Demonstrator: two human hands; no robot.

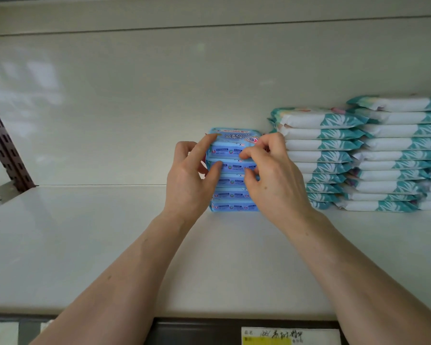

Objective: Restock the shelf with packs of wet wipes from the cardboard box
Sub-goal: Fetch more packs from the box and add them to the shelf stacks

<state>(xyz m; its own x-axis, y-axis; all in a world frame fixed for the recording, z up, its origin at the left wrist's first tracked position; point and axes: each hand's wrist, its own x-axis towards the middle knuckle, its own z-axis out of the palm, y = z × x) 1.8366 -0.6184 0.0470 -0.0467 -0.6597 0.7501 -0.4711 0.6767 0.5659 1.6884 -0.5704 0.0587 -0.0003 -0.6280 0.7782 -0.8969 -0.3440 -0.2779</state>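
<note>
Holding blue wipe packs [230, 181], glossy, stacked

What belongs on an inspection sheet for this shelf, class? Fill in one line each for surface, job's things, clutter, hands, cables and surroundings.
Surface: white shelf, glossy.
Job's things: stack of blue wet-wipe packs standing mid-shelf; cardboard box not in view.
Clutter: two stacks of white-and-teal packs just right of the blue stack.
Hands: left hand grips the blue stack's left side; right hand pinches its upper packs at the right.
Cables: nothing seen.
Surroundings: white back panel; brown slotted upright at far left; handwritten label on the shelf's front edge.
</note>
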